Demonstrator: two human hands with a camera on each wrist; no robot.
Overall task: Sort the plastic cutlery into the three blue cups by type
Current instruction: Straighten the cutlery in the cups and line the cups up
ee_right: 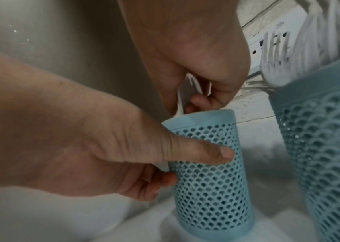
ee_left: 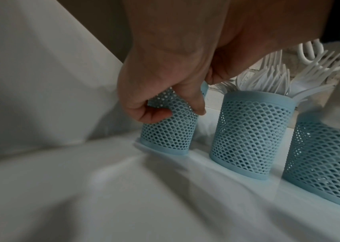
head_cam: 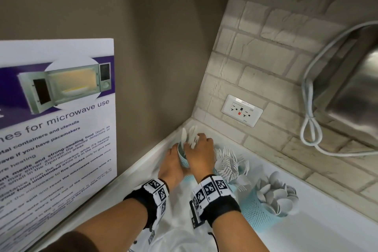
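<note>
Now, on the white counter (head_cam: 327,229) at lower right, below a brick wall (head_cam: 276,51), the left hand (head_cam: 172,161) is gripping the upright leftmost cup (ee_right: 208,180) while the right hand (head_cam: 201,150) is pinching white cutlery (head_cam: 189,136) pointing up.

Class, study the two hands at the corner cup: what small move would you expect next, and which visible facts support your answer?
Probably the right hand lowers the white cutlery it pinches deeper into the corner cup and lets go. The left hand grips that cup's mesh wall, steadying it, and the pieces stand at its rim. The fork cup and spoon cup look full already.
</note>
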